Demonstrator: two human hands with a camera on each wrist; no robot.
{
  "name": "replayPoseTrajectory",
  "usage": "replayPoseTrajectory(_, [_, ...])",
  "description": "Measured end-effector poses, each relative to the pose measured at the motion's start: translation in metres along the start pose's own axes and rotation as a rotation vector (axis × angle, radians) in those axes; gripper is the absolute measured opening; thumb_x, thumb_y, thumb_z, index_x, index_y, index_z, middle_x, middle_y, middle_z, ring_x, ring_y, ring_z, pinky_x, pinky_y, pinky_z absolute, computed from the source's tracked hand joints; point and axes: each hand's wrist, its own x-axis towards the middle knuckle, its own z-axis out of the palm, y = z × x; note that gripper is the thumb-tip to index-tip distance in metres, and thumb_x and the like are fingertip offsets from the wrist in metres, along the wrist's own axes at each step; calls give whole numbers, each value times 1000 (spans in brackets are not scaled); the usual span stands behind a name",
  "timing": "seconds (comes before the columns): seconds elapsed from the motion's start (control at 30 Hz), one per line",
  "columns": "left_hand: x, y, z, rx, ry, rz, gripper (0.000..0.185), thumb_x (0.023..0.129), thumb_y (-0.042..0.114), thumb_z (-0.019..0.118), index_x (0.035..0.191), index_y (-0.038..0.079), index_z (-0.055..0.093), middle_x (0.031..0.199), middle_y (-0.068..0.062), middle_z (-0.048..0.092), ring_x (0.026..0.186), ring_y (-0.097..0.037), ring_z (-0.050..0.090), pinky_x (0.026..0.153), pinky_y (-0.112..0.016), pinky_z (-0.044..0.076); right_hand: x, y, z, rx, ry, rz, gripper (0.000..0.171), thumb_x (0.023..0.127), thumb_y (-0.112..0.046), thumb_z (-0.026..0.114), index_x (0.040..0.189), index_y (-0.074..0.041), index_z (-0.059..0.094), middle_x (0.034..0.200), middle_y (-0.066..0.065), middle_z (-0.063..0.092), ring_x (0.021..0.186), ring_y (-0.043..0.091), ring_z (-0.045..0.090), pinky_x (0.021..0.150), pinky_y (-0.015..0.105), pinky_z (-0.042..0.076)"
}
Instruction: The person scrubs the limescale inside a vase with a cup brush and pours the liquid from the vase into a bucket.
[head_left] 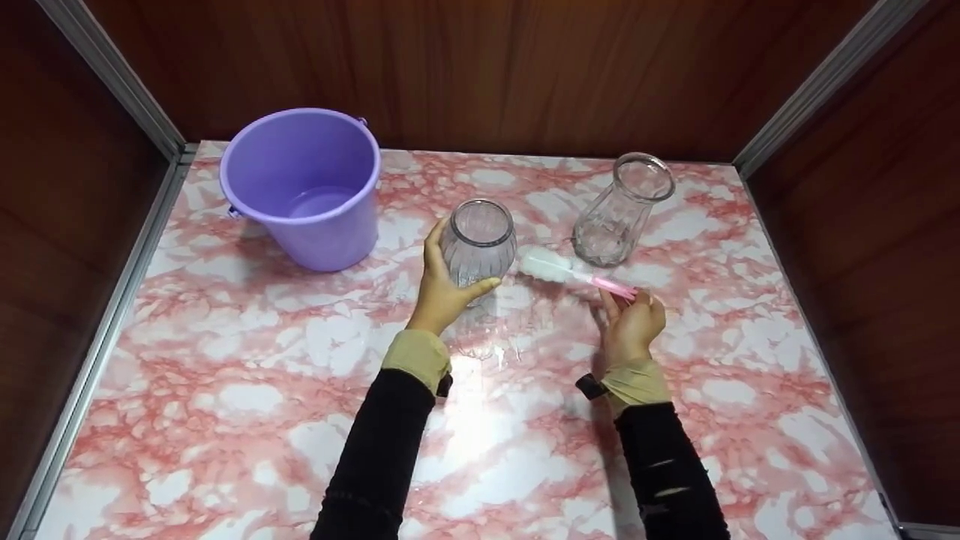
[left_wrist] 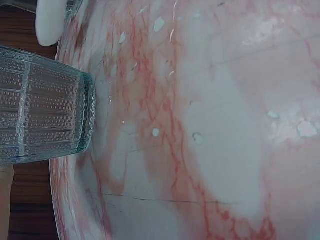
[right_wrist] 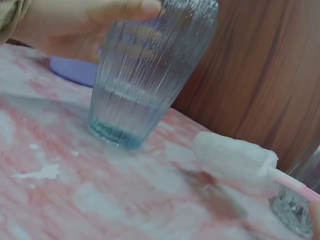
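While the left hand (head_left: 439,296) grips the ribbed vase (head_left: 477,241) upright on the worktop (head_left: 247,390), the right hand (head_left: 632,324) pinches the sponge brush (head_left: 559,270), head outside. Left wrist: vase base (left_wrist: 45,107) on the worktop. Right wrist: sponge (right_wrist: 230,156) beside the vase, brushing judged not begun.

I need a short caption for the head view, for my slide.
Left hand grips a ribbed glass vase; right hand holds a pink-handled sponge brush.

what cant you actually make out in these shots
- Right hand on the pink-handled white sponge brush: the grip is cut off by the right wrist view's edge.
- Ribbed clear glass vase: its top lies outside the left wrist view; the left hand covers part in the head view.
- Purple plastic bucket: mostly hidden behind that vase in the right wrist view.
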Motion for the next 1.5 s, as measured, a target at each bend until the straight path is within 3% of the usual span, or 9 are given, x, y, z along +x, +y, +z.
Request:
replayPoseTrajectory(0.3, [0, 1, 1, -4, -11, -9, 117, 75, 29, 92, 159, 14, 13, 164, -9, 21, 149, -27, 26, 121, -47, 26, 2, 7, -7, -98, 9, -19, 14, 109, -9, 34, 105, -2, 45, 94, 17, 56, 77, 23, 68, 81, 38, 62])
replayPoseTrajectory(0.6, [-1, 0, 1, -3, -8, -32, 116, 75, 30, 92, 160, 23, 13, 164, -7, 21, 149, -27, 27, 120, -49, 28, 2, 6, -11, -162, 3, -3, 10, 108, -13, 42, 104, -6, 46, 79, 11, 63, 66, 21, 71, 74, 44, 63])
replayPoseTrajectory(0.73, [-1, 0, 1, 1, -10, -35, 117, 75, 32, 92, 160, 24, 12, 165, -6, 20, 150, -26, 26, 121, -49, 27, 3, 4, -13, -146, 1, -24, 2, 104, -5, 48, 103, -4, 46, 83, 10, 57, 67, 20, 66, 72, 41, 64])
replayPoseTrajectory(0.83, [-1, 0, 1, 0, -12, -40, 117, 75, 32, 92, 160, 23, 12, 165, -6, 21, 150, -26, 25, 121, -48, 26, 5, 1, -16, -164, -2, -39, 10, 98, 3, 52, 101, -4, 45, 86, 10, 52, 63, 16, 60, 66, 34, 63])
replayPoseTrajectory(1.0, [-1, 1, 0, -8, -5, -40, 117, 75, 31, 92, 160, 22, 12, 164, -7, 21, 150, -27, 26, 121, -49, 26, 9, -4, -24, -261, -31, -23, 22, 88, 13, 63, 101, -1, 51, 80, 7, 57, 56, 15, 65, 59, 33, 63])
replayPoseTrajectory(1.1, [-1, 0, 0, -9, -5, -33, 117, 75, 31, 92, 160, 20, 12, 164, -7, 21, 149, -28, 27, 121, -50, 27, 11, -9, -31, -433, -94, -65, 19, 84, 12, 70, 98, 4, 59, 75, 4, 59, 58, 10, 64, 61, 28, 61])
replayPoseTrajectory(1.27, [-1, 0, -1, -6, -10, -38, 117, 76, 31, 91, 160, 18, 12, 164, -7, 21, 149, -28, 27, 121, -49, 27, 12, -17, -43, -847, -202, -296, 15, 82, 2, 79, 93, 9, 71, 73, -5, 65, 65, 4, 59, 61, 15, 52])
replayPoseTrajectory(1.5, [-2, -1, 0, -7, -8, -25, 116, 76, 29, 92, 159, 18, 12, 165, -8, 20, 150, -27, 25, 122, -47, 26, 15, -19, -54, -1168, -323, -572, 8, 86, -3, 76, 90, 4, 75, 84, 16, 73, 67, -5, 58, 64, 9, 48])
